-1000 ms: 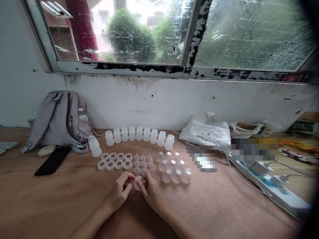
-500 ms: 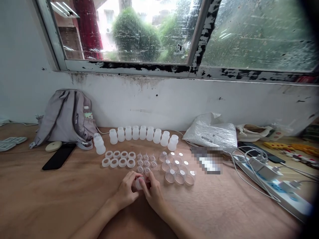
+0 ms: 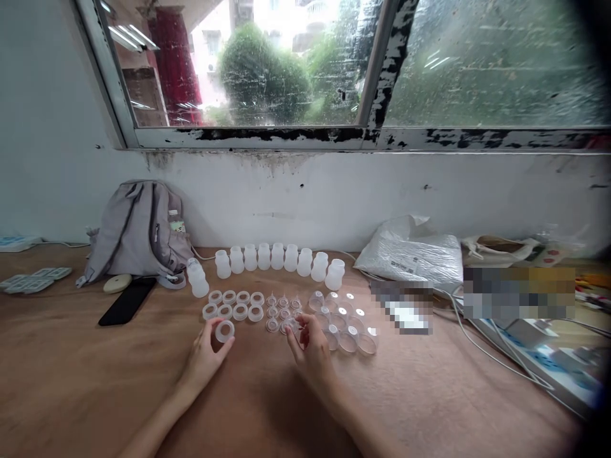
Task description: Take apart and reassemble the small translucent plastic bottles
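My left hand (image 3: 204,356) grips a frosted white bottle ring (image 3: 224,331) between thumb and fingers, its open centre facing me. To the right, my right hand (image 3: 310,343) pinches a clear bottle nipple (image 3: 293,326), partly hidden by the fingers, at the front of the nipple group. Several more clear nipples (image 3: 272,312) stand there in rows. Left of them, two rows of white rings (image 3: 240,312) lie flat. Clear dome caps (image 3: 348,342) stand in rows close by my right hand. Behind these, frosted small bottles (image 3: 277,256) form a curved line.
One bottle (image 3: 197,278) at the left end appears tilted. A grey backpack (image 3: 138,235), a black phone (image 3: 127,301) and a round cream object (image 3: 117,284) are at the left. A silvery plastic package (image 3: 410,254), cables and a power strip (image 3: 534,362) occupy the right.
My hands, together before, have moved apart. The left went left with the ring; the right shifted right and up to the front of the nipples. The view has shifted slightly.
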`<state>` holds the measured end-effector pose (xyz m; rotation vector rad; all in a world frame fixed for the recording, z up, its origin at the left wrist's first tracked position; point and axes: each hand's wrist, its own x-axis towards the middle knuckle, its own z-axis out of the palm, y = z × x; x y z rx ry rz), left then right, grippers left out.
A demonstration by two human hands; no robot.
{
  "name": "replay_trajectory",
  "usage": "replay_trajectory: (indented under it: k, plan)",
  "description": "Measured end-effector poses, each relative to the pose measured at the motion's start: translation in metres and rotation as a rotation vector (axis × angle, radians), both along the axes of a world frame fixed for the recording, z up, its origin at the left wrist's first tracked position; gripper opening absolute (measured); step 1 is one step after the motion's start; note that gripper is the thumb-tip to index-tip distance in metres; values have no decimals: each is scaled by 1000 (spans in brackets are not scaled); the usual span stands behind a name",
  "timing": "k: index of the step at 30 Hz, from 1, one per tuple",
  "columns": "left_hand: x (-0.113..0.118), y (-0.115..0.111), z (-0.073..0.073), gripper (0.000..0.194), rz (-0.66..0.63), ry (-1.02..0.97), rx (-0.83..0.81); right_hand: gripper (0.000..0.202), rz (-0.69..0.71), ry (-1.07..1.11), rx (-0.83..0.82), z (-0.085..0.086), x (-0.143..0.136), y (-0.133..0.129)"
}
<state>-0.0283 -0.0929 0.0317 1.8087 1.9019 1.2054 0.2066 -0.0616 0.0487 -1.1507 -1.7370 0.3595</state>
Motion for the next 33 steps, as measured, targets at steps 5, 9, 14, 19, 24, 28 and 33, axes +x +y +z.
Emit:
replay_trajectory:
  k: [5, 9, 14, 19, 24, 28, 33]
  plan:
    - [-34, 2, -2, 34, 235, 210, 65, 15, -30, -135, 3, 6, 2, 0]
    - [-41, 3, -7, 35, 302, 263, 4, 13, -74, -209, -40, 8, 7, 5]
    - [-36, 0, -7, 35, 367, 329, -68, 24, -133, -355, -154, -2, 11, 9]
    - [-41, 1, -12, 37, 302, 247, 33, 28, -149, -420, -211, -16, 10, 14]
    - [-47, 3, -17, 36, 239, 190, 141, 29, -128, -349, -189, -20, 10, 21]
    - [-48, 4, -17, 33, 237, 171, 159, 26, -130, -346, -209, -20, 10, 23]
    - [-43, 1, -11, 31, 236, 98, 165, 23, -125, -323, -239, -18, 10, 23]
